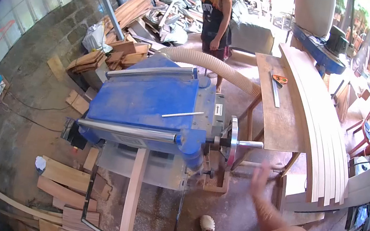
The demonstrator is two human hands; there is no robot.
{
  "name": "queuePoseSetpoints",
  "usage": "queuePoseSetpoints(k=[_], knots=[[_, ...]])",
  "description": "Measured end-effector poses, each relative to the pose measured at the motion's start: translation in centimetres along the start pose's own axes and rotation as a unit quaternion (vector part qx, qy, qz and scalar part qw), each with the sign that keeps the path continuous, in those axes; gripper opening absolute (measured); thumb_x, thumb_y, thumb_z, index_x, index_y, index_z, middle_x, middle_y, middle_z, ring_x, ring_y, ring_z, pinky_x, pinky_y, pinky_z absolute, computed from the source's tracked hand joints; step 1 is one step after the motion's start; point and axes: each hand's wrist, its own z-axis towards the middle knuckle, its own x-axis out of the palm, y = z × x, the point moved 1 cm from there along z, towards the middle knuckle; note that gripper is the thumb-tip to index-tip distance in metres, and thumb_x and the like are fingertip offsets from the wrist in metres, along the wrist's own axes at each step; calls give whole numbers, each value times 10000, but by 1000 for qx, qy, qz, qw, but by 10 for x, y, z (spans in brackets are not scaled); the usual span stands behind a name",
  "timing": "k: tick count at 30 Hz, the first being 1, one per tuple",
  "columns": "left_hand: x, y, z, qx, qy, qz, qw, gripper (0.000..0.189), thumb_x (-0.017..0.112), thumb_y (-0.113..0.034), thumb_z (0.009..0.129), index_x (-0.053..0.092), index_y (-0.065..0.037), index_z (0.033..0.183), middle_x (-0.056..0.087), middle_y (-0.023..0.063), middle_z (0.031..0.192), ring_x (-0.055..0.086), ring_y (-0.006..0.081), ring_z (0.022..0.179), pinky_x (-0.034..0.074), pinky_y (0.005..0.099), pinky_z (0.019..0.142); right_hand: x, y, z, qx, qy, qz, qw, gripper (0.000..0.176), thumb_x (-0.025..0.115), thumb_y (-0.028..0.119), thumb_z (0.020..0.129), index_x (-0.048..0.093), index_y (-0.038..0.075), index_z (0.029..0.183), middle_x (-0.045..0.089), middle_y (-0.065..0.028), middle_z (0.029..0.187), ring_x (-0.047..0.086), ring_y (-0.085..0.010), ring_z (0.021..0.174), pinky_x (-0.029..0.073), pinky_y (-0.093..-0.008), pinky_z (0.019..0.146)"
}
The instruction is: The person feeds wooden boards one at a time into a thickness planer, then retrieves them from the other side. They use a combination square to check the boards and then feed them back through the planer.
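My right hand (260, 185) is raised in front of the right side of the blue thickness planer (145, 93), blurred by motion, with its fingers stretched out and nothing in it. Closest to it is the planer's handwheel (232, 143) with its crank handle. A long narrow wooden board (133, 193) lies on the planer's metal bed (115, 155), its far end under the machine and its near end reaching toward me. On the blue cover rests a thin white stick (182, 114), perhaps a pencil. My left hand is out of view.
Right of the planer, a wooden table (282, 129) holds a handsaw (276, 88) and long curved planks (315, 129). A ribbed hose (215, 65) runs behind the machine. A person (216, 16) stands beyond it. Cut boards (68, 174) lie on the floor at left.
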Motion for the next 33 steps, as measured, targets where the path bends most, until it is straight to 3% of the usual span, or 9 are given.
queuePoseSetpoints(k=[1,3,6,13,16,19,23,26,33], knots=[[0,8,-6,0,-3,0,1000,497,571,-432,894,599,37,1054,646,264,927,635,408,866,487,482,733,2,4,-62,-83,45,-39,995,415,583,102,885,468,-17,1266,487,-212,1296,429,-351,1260,314,-437,1082],[-1,33,-20,0,-10,0,1000,498,572,-432,893,598,37,1056,645,264,927,635,409,865,487,483,734,-2,52,-150,1,232,60,971,507,679,130,805,494,40,1268,499,-203,1270,447,-381,1226,336,-458,1067],[0,96,-47,15,-29,22,999,500,573,-433,892,596,38,1058,645,265,927,634,410,865,487,485,735,-8,147,-190,-95,435,156,882,568,714,158,790,480,74,1300,458,-195,1341,429,-380,1256,356,-452,1063],[26,285,-89,91,-126,154,976,505,587,-433,880,580,26,1090,636,270,947,625,427,875,484,499,742,53,241,-278,-396,526,229,718,568,637,265,871,419,77,1361,378,-206,1426,380,-366,1323,336,-462,1087],[12,247,-90,-6,-109,-94,989,535,624,-429,849,545,-11,1174,615,282,1007,601,472,905,474,533,755,60,258,-331,-299,625,166,701,536,576,338,907,434,87,1359,409,-192,1402,404,-357,1304,352,-461,1074],[-20,229,-124,151,-71,-91,982,584,651,-440,827,514,-27,1217,621,274,989,601,477,911,471,538,753,49,275,-366,-280,702,-61,652,549,493,458,933,462,97,1346,479,-179,1336,453,-355,1255,374,-459,1047],[17,302,-126,122,-7,-150,981,614,663,-448,816,495,-32,1236,631,269,948,610,473,888,477,540,753,24,310,-367,-176,730,-147,644,591,445,539,929,483,105,1328,536,-166,1265,492,-353,1210,395,-468,1015],[-17,251,-137,98,-43,-15,994,613,661,-458,820,501,-35,1235,633,264,961,616,471,879,486,546,759,32,289,-388,-279,705,-92,646,599,473,542,918,448,127,1349,504,-160,1308,510,-346,1190,424,-468,979],[-18,238,-122,103,-29,-40,993,579,640,-499,826,531,-31,1148,641,247,926,625,462,866,498,538,758,27,298,-399,-192,737,-211,613,553,522,508,898,428,181,1334,620,-163,1130,610,-383,1009,481,-509,855]])
